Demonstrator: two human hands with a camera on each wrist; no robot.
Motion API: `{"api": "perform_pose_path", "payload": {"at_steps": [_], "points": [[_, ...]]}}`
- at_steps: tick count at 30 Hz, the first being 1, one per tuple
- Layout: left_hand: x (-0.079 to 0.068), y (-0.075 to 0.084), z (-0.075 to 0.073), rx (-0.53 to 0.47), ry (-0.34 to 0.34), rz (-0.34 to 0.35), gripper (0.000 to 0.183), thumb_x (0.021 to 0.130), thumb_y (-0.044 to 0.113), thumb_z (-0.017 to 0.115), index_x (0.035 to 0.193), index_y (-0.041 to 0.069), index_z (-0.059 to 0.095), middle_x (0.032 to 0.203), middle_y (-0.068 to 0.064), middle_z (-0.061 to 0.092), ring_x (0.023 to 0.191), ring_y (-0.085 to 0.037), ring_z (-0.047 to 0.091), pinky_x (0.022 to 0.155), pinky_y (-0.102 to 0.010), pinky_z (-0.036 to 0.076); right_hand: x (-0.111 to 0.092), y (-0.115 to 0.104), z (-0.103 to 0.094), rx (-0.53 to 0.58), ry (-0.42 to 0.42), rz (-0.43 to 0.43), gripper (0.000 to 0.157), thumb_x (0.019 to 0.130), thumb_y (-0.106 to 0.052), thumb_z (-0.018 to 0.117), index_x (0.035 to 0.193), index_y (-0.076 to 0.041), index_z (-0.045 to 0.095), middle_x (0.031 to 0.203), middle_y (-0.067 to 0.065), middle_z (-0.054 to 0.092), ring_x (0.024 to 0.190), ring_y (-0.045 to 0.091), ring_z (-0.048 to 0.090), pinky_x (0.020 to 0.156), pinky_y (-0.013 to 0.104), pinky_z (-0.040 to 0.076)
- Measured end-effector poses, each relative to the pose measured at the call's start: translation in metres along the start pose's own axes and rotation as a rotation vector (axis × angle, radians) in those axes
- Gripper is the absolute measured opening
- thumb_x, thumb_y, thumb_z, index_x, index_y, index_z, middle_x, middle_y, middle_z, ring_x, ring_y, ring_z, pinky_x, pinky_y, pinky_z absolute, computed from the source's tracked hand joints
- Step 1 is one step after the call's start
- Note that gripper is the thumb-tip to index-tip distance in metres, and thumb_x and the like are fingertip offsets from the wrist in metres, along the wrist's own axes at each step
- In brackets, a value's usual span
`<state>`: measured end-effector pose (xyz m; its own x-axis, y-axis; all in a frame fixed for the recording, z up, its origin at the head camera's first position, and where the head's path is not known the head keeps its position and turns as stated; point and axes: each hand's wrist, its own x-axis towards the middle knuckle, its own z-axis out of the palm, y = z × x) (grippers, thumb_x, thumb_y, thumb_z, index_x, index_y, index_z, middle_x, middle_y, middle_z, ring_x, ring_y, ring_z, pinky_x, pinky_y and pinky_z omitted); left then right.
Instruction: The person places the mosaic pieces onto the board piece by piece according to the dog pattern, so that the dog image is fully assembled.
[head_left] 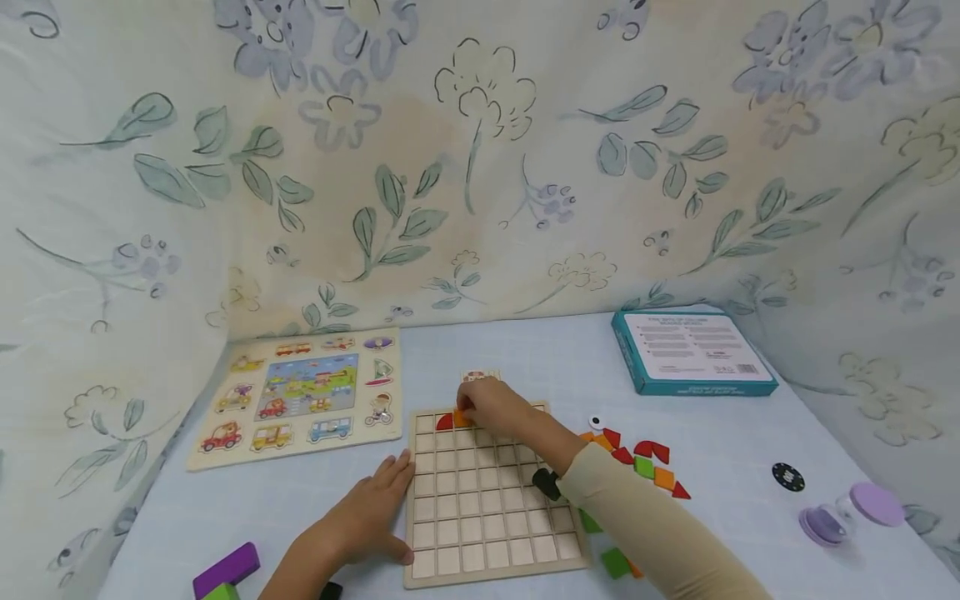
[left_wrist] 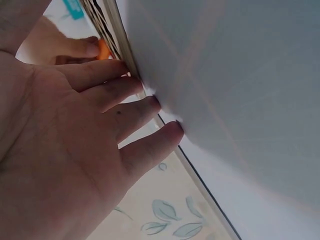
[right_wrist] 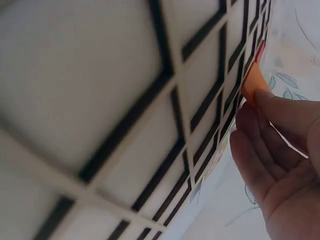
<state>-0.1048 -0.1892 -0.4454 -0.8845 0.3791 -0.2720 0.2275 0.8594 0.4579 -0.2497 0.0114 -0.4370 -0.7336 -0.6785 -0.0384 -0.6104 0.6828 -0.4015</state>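
A wooden grid board [head_left: 459, 506] lies on the table between my hands. Its far row holds a red curved tile [head_left: 445, 422] near the left corner. Right beside that tile, my right hand [head_left: 491, 406] pinches an orange tile [right_wrist: 255, 84] between thumb and fingers at the board's far edge. Whether the orange tile is seated in its cell I cannot tell. My left hand [head_left: 369, 510] rests on the table with its fingers straight, touching the board's left edge. In the left wrist view the fingers [left_wrist: 145, 147] are spread against the tabletop and the board's side.
A vehicle picture puzzle [head_left: 311, 392] lies back left, a teal box [head_left: 693, 352] back right. Loose coloured tiles [head_left: 644, 467] lie right of the board. Farther right are a black disc [head_left: 788, 477] and a purple-capped jar [head_left: 847, 517]. Purple [head_left: 226, 570] and green blocks sit front left.
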Motion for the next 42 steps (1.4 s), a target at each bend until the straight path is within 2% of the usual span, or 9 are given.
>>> {"api": "perform_pose_path", "payload": {"at_steps": [5,12,16,19,22,27,32,36,42], "points": [[-0.003,0.0,0.0,-0.006,-0.001,-0.006,0.109,0.054,0.041,0.082,0.139,-0.002,0.029,0.149,-0.017,0.017,0.135,-0.04,0.015,0.102,-0.059,0.024,-0.001,-0.004,0.001,-0.134,-0.016,-0.026,0.011,0.088,-0.017,0.06,0.096,-0.013,0.066,0.094,-0.004,0.062,0.088,0.01,0.057,0.075,0.023,0.048],[-0.007,-0.005,0.006,-0.037,0.028,-0.068,0.112,0.048,0.04,0.085,0.137,-0.003,0.032,0.148,-0.018,0.02,0.135,-0.04,0.016,0.101,-0.061,0.022,-0.001,-0.019,0.008,-0.446,0.032,-0.141,0.011,0.084,-0.017,0.064,0.092,-0.017,0.072,0.092,-0.005,0.065,0.09,0.011,0.06,0.077,0.023,0.05],[-0.008,-0.006,0.01,-0.061,0.022,-0.07,0.112,0.048,0.04,0.084,0.138,-0.003,0.031,0.148,-0.018,0.02,0.134,-0.04,0.016,0.101,-0.061,0.022,-0.011,-0.019,0.015,-0.543,0.033,-0.17,0.014,0.085,-0.015,0.063,0.096,-0.018,0.07,0.104,-0.003,0.063,0.102,0.014,0.057,0.079,0.024,0.05],[-0.009,-0.006,0.011,-0.06,0.016,-0.062,0.112,0.049,0.042,0.083,0.138,-0.003,0.031,0.148,-0.018,0.02,0.134,-0.041,0.016,0.1,-0.061,0.023,-0.022,-0.015,0.01,-0.469,0.0,-0.17,0.019,0.088,-0.018,0.059,0.105,-0.017,0.067,0.115,0.0,0.058,0.108,0.018,0.053,0.081,0.028,0.05],[-0.012,-0.009,0.01,-0.052,0.033,-0.071,0.112,0.049,0.042,0.083,0.138,-0.003,0.031,0.148,-0.018,0.02,0.134,-0.04,0.016,0.101,-0.061,0.023,-0.033,-0.003,-0.011,-0.302,-0.002,-0.107,0.024,0.089,-0.018,0.058,0.111,-0.012,0.064,0.115,0.004,0.058,0.104,0.02,0.055,0.081,0.03,0.05],[-0.018,-0.015,0.003,-0.04,0.073,-0.108,0.112,0.048,0.041,0.084,0.138,-0.002,0.031,0.148,-0.017,0.02,0.135,-0.039,0.016,0.102,-0.06,0.022,-0.057,0.037,-0.051,-0.172,-0.005,0.185,0.023,0.086,-0.016,0.062,0.107,-0.007,0.064,0.102,0.004,0.064,0.088,0.019,0.059,0.076,0.032,0.051],[-0.02,-0.015,-0.001,-0.027,0.057,-0.104,0.112,0.049,0.042,0.083,0.138,-0.001,0.031,0.149,-0.016,0.019,0.135,-0.039,0.015,0.103,-0.059,0.021,-0.094,0.081,-0.054,-0.108,-0.095,0.432,0.02,0.084,-0.019,0.065,0.102,-0.01,0.065,0.092,0.002,0.063,0.074,0.015,0.053,0.069,0.03,0.052],[-0.013,-0.01,-0.002,-0.032,0.049,-0.066,0.11,0.051,0.041,0.083,0.139,0.0,0.031,0.149,-0.014,0.019,0.136,-0.036,0.014,0.104,-0.057,0.02,-0.122,0.1,-0.047,0.009,-0.091,0.491,0.018,0.081,-0.017,0.067,0.098,-0.013,0.065,0.088,-0.001,0.061,0.075,0.014,0.053,0.071,0.031,0.053],[-0.002,0.0,-0.002,-0.019,0.028,-0.015,0.108,0.054,0.04,0.083,0.139,0.0,0.03,0.149,-0.013,0.018,0.137,-0.035,0.012,0.105,-0.056,0.019,-0.148,0.113,-0.045,0.118,-0.047,0.502,0.017,0.081,-0.012,0.067,0.098,-0.012,0.062,0.084,0.0,0.058,0.075,0.015,0.052,0.069,0.029,0.053]]}}
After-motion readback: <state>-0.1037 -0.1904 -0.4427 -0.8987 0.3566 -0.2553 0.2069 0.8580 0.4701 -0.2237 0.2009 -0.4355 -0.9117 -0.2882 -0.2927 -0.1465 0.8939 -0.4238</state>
